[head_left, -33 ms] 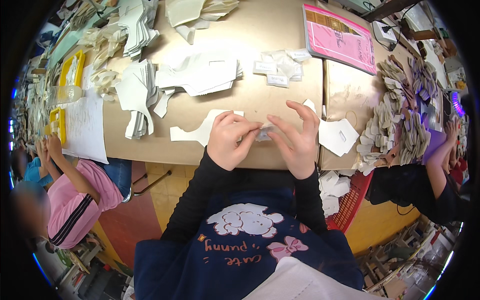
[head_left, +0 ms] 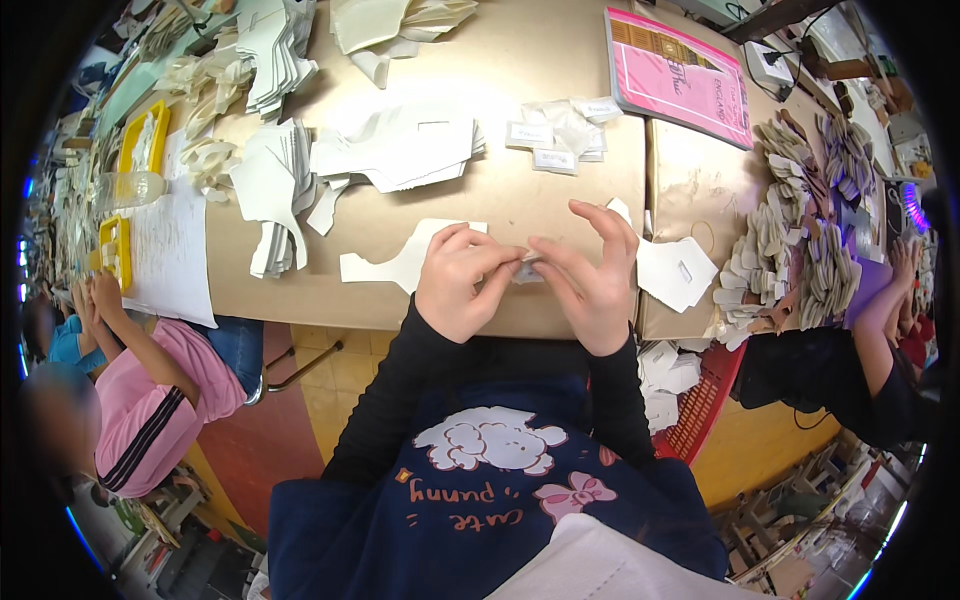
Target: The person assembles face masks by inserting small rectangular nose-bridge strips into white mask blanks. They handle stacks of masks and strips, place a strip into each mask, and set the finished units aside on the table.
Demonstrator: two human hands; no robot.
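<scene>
My left hand [head_left: 463,280] pinches a small pale label [head_left: 527,272] between thumb and forefinger. On the label's other side the thumb and forefinger of my right hand [head_left: 590,275] close on it too, while the other right fingers are lifted. The label looks like the ones in the small pile of labels [head_left: 556,140] farther up the table; the fingers partly hide it. Beneath and beside my left hand lies a white cut piece [head_left: 405,262], partly covered. Right of my right hand lies another white piece [head_left: 678,272] with a small label on it.
Stacks of white cut pieces [head_left: 400,150] lie at the upper left. A pink notebook [head_left: 680,80] lies at the back right. Bundles of beige pieces [head_left: 790,235] cover the right side. A red basket [head_left: 700,400] stands below the table edge. Co-workers sit on both sides.
My fingertips have drawn slightly closer together around the label, which shows a little less. Everything else stays put.
</scene>
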